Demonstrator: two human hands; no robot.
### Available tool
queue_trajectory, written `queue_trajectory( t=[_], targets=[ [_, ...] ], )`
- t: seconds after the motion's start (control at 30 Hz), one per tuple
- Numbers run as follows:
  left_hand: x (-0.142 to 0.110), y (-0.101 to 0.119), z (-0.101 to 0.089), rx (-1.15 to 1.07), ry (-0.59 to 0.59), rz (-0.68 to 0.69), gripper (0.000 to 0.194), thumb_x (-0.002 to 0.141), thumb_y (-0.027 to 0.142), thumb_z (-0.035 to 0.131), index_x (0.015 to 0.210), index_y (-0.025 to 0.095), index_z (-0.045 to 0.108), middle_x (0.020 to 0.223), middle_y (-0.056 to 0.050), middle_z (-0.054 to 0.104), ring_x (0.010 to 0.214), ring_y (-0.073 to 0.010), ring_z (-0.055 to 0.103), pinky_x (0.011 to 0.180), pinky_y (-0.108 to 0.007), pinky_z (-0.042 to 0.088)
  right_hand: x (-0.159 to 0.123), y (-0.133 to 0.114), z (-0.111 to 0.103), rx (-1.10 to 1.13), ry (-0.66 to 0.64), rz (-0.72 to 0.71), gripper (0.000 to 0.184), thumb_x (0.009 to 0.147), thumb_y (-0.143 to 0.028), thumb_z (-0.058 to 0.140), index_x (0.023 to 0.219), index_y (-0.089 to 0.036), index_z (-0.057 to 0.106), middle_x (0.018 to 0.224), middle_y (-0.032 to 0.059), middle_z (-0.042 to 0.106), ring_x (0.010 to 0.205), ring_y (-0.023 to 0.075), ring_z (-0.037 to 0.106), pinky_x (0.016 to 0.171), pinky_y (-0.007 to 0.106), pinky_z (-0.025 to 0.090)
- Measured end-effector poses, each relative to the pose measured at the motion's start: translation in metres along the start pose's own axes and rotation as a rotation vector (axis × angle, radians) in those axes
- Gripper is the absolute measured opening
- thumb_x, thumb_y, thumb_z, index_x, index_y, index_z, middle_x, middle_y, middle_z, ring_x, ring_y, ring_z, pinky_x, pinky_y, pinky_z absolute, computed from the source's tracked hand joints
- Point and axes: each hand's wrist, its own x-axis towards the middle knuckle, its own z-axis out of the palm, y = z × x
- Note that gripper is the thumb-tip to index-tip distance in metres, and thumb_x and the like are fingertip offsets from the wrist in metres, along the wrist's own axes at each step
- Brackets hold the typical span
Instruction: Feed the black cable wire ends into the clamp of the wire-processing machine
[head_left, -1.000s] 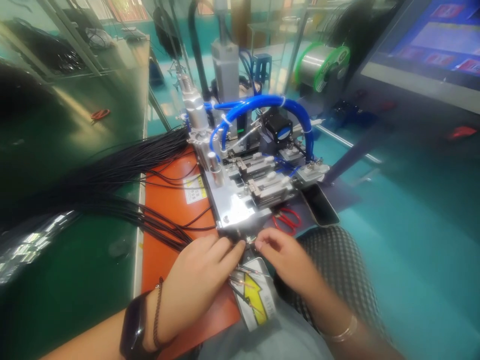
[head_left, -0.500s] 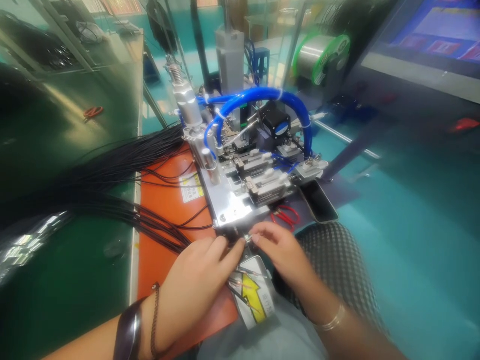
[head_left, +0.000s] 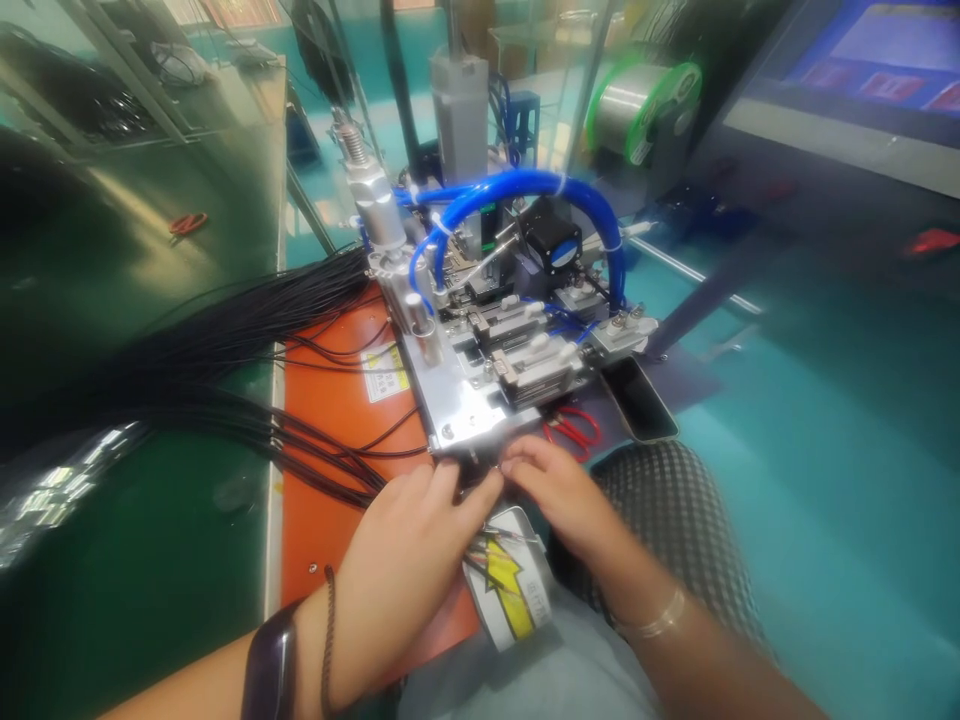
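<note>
My left hand [head_left: 401, 570] and my right hand [head_left: 562, 495] meet at the front edge of a steel fixture plate [head_left: 465, 410]. Their fingertips nearly touch there, curled around something small that they hide. A bundle of thin black wires [head_left: 247, 340] runs from the left towards the plate, passing just beyond my left hand. Just below my fingers lies a card with a yellow arrow [head_left: 506, 590], with several thin wire ends [head_left: 499, 545] on it. I cannot tell what either hand grips.
Blue pneumatic tubing [head_left: 517, 190] arches over the fixture's sliders. An orange mat [head_left: 337, 420] lies under the plate. Red-handled scissors [head_left: 574, 430] and a dark metal scoop [head_left: 637, 400] sit to the right. A wire spool [head_left: 645, 110] and a screen [head_left: 862, 70] stand behind.
Both hands have drawn closer together at the plate's front edge, now covering the small metal part seen earlier. The whole view has shifted slightly, and the arrow card appears turned a little.
</note>
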Motion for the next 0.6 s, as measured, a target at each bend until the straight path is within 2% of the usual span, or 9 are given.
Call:
queue_trajectory(
  t=[0.1, 0.17, 0.27, 0.37, 0.47, 0.6],
  targets=[
    [-0.004, -0.007, 0.004, -0.046, 0.144, 0.080, 0.041, 0.082, 0.004, 0.042, 0.122, 0.014, 0.049, 0.086, -0.006, 0.052, 0.072, -0.0199, 0.051, 0.061, -0.034, 0.047, -0.001, -0.002, -0.003, -0.083, -0.015, -0.058, 0.018, 0.079, -0.022, 0.054, 0.093, -0.020, 0.066, 0.085, 0.0014, 0.064, 0.082, 0.0162, 0.058, 0.071, 0.027, 0.046],
    [-0.007, -0.012, 0.006, -0.090, 0.206, 0.097, 0.030, 0.084, 0.004, 0.040, 0.110, 0.011, 0.053, 0.085, -0.007, 0.053, 0.074, -0.0197, 0.051, 0.062, -0.033, 0.046, -0.002, -0.004, -0.005, -0.160, -0.019, -0.111, 0.022, 0.080, -0.020, 0.053, 0.097, -0.021, 0.068, 0.092, 0.0025, 0.066, 0.088, 0.0172, 0.059, 0.076, 0.029, 0.046],
    [-0.010, -0.016, 0.005, -0.144, 0.182, 0.073, 0.025, 0.083, 0.002, 0.038, 0.098, 0.013, 0.055, 0.085, -0.006, 0.054, 0.075, -0.0195, 0.051, 0.064, -0.033, 0.046, -0.003, -0.007, -0.008, -0.234, -0.002, -0.167, 0.018, 0.080, -0.018, 0.054, 0.088, -0.020, 0.070, 0.093, 0.0032, 0.066, 0.090, 0.0180, 0.060, 0.081, 0.031, 0.046],
    [-0.012, -0.016, 0.002, -0.135, 0.177, 0.061, 0.027, 0.084, 0.002, 0.036, 0.099, 0.013, 0.055, 0.094, -0.009, 0.056, 0.080, -0.0208, 0.052, 0.066, -0.034, 0.047, -0.003, -0.008, -0.008, -0.241, -0.014, -0.181, 0.020, 0.081, -0.017, 0.054, 0.093, -0.021, 0.070, 0.095, 0.0033, 0.065, 0.090, 0.0178, 0.060, 0.082, 0.031, 0.046],
    [-0.013, -0.014, 0.001, -0.111, 0.239, 0.088, 0.025, 0.086, 0.005, 0.037, 0.101, 0.013, 0.055, 0.099, -0.011, 0.057, 0.085, -0.0223, 0.052, 0.069, -0.034, 0.047, -0.005, -0.009, -0.006, -0.268, -0.030, -0.250, 0.026, 0.083, -0.014, 0.052, 0.099, -0.023, 0.070, 0.099, 0.0028, 0.063, 0.092, 0.0165, 0.059, 0.082, 0.030, 0.046],
    [-0.014, -0.013, 0.001, -0.096, 0.260, 0.086, 0.025, 0.085, 0.004, 0.039, 0.100, 0.013, 0.056, 0.093, -0.009, 0.057, 0.082, -0.0220, 0.052, 0.068, -0.034, 0.047, -0.007, -0.010, -0.006, -0.349, 0.007, -0.324, 0.019, 0.083, -0.015, 0.053, 0.090, -0.022, 0.069, 0.091, 0.0025, 0.061, 0.085, 0.0162, 0.057, 0.075, 0.028, 0.045]
  ],
)
